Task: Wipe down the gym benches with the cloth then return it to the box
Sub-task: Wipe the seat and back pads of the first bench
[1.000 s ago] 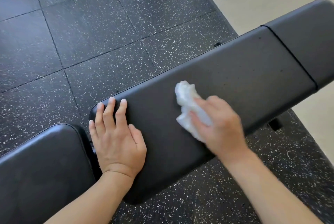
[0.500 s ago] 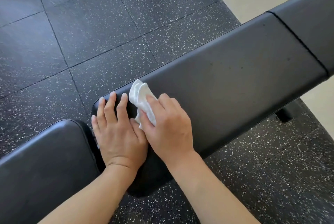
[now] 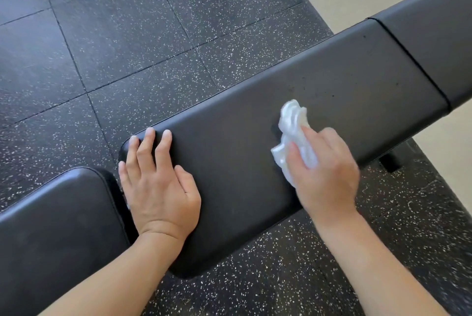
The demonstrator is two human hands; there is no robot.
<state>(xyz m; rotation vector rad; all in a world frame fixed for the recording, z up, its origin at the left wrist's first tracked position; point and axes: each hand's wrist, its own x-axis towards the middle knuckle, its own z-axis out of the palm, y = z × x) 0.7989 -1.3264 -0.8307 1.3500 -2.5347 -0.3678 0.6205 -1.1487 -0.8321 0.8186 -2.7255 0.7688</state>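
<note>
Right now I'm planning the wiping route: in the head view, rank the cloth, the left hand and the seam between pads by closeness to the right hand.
1. cloth, held in the right hand.
2. left hand, at the pad's left end.
3. seam, upper right.

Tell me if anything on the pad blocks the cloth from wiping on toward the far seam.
Nothing visible does. The right hand grips the cloth on the bench pad; the stretch to the seam is bare. The left hand rests on the opposite end.
</note>
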